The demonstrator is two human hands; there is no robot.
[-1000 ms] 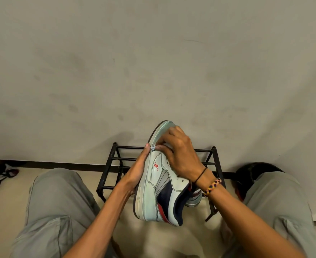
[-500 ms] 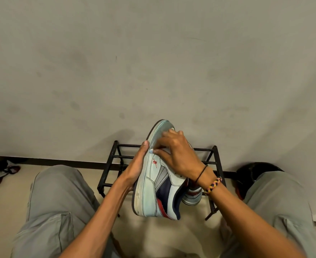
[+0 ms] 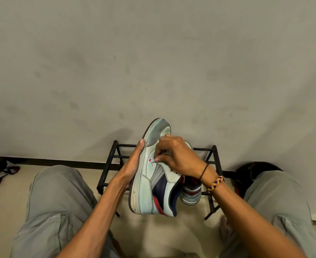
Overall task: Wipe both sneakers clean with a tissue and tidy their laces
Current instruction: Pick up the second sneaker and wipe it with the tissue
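A grey wall [image 3: 153, 62] fills the upper view, with a black metal rack [image 3: 212, 161] set on the floor against it. 1 sneaker [image 3: 153, 185] is held up on its side in front of the rack, toe toward the wall. The left hand [image 3: 133, 164] is laid flat along its sole, fingers straight. The right hand [image 3: 177, 155] is curled over the upper, a small pale tip [image 3: 153, 160] pinched between thumb and finger. A 2nd sneaker [image 3: 190, 194] is partly seen behind, on the rack.

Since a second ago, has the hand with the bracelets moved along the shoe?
Yes. The right hand has slid back from the sneaker toe toward the heel, baring the grey toe cap, and sits lower against the black rack.
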